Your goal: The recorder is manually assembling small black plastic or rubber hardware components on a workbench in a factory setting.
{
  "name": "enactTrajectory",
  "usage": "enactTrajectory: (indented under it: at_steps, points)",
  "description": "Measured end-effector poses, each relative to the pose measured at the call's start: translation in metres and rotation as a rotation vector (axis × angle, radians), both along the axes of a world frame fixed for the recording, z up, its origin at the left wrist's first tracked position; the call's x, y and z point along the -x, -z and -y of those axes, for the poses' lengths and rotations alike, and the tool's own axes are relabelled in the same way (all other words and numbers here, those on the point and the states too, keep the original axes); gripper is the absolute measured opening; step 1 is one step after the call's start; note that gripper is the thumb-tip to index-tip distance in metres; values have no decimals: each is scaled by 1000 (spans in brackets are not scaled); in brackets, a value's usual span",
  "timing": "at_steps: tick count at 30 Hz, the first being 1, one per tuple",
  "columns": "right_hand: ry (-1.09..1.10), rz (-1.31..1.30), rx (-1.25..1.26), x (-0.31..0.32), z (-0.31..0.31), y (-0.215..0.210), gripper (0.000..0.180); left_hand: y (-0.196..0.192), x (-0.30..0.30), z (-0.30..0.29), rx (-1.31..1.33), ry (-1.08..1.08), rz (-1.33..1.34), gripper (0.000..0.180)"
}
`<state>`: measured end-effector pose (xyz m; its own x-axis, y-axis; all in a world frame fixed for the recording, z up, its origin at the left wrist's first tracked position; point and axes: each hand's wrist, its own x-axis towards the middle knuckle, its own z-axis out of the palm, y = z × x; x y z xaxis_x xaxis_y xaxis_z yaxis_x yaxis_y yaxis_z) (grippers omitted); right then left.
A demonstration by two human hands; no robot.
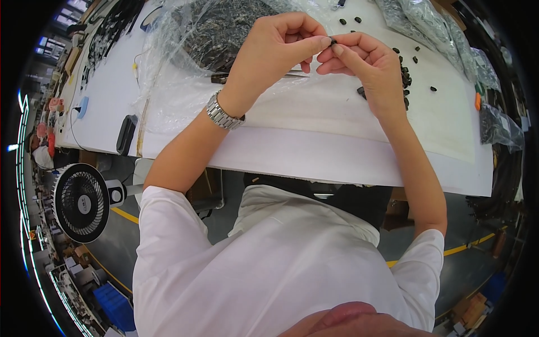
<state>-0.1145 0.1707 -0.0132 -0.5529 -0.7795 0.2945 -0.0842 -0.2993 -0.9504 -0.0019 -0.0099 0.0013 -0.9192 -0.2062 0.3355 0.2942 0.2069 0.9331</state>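
Observation:
Above the white tabletop my left hand (275,53) and my right hand (371,66) meet. Both pinch one small black piece (333,41) between thumbs and fingertips; most of it is covered, so its exact kind does not show. Similar small black pieces (405,78) lie in a loose cluster beside and partly behind my right hand. Behind my left hand is a large clear plastic bag (219,28) full of dark small parts. A thin pointed metal tool (296,74) lies under my left wrist, partly hidden by it.
Black cables (115,28) are spread at the far left of the table. A black oblong case (127,135) sits near its front left edge, below a small blue item (83,105). Clear bags (421,25) line the right side. A fan (83,203) stands left of me.

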Motion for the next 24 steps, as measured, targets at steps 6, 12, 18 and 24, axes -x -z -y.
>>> enactTrajectory:
  at_steps: [6,12,18,24]
  points:
    - [6,22,-52,-6,-2,-6,22,0,-4,-7,178,-134,-45,18]
    - [-67,47,-64,2,-8,-6,24,-4,-3,-3,296,-88,-29,18]
    - [-180,55,-61,12,-9,-1,26,-3,-3,6,-240,205,138,25]
    - [-137,72,-75,11,-8,2,25,3,1,3,-107,93,69,27]
